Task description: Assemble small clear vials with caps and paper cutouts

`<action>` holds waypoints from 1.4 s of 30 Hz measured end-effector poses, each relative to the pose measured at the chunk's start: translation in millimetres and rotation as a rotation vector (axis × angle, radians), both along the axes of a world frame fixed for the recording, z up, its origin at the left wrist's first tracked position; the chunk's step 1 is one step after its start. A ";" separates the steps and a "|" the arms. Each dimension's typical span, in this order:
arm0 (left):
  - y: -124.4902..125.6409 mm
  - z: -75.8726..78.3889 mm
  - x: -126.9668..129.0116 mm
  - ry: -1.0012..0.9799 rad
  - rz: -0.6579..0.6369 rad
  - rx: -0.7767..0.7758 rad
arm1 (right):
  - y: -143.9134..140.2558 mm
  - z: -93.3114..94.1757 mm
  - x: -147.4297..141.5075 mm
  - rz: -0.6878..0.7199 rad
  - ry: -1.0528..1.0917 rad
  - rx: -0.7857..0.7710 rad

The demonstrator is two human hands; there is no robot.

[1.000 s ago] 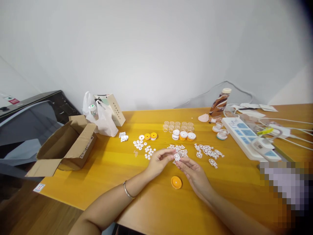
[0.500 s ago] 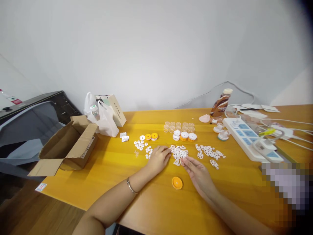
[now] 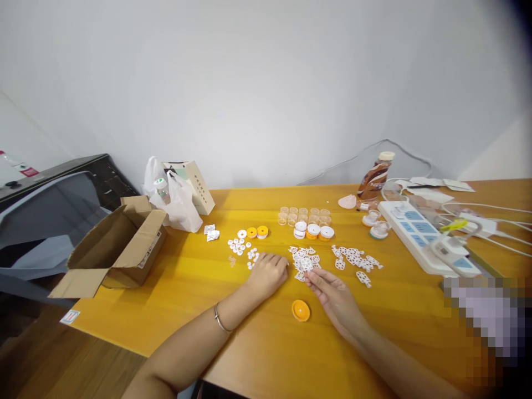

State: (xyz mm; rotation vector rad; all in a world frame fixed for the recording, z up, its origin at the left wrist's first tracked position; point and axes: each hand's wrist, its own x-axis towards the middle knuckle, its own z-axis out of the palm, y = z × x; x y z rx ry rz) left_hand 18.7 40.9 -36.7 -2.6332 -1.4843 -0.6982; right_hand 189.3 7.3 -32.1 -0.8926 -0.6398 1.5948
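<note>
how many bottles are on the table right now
2: a brown drink bottle stands at the far right by the power strip, and a small clear bottle sits in the white plastic bag far left. Others may be hidden.

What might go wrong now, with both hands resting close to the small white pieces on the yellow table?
1. The right hand touches the pile of white cut-out pieces; a sweep of the fingers may scatter them into the second pile beside it.
2. The left hand lies next to the small white discs; a nudge may send them rolling.
3. The orange cap sits just under the right wrist, so the forearm may knock it toward the table edge.
</note>
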 end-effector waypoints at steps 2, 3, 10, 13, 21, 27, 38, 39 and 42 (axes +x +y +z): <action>-1.5 0.7 1.8 0.000 0.014 -0.004 | -0.6 -0.1 -0.4 0.012 -0.002 0.002; -2.0 1.3 2.3 -0.005 0.021 -0.008 | -0.8 0.0 -0.5 0.016 -0.004 0.002; -4.1 11.5 -1.6 -0.206 0.056 -0.072 | -2.7 4.5 -0.7 0.049 -0.032 0.011; -4.1 13.9 -1.8 -0.541 0.029 -0.249 | -3.3 6.7 -0.8 0.074 -0.056 0.011; 1.9 16.3 0.4 -1.149 -0.046 -0.620 | -2.6 6.8 -0.1 0.086 -0.105 0.024; 1.4 23.0 -4.8 -1.181 -0.024 -0.717 | -1.4 2.7 1.0 0.084 -0.121 0.020; -8.6 46.7 -15.4 -0.613 -0.399 -0.378 | -3.3 5.9 0.7 0.190 -0.176 0.027; -9.1 47.9 -15.3 -0.574 -0.424 -0.362 | -3.6 6.7 0.4 0.206 -0.182 0.029; -8.6 47.4 -13.8 -0.504 -0.498 -0.346 | -4.4 9.4 -0.3 0.250 -0.200 0.043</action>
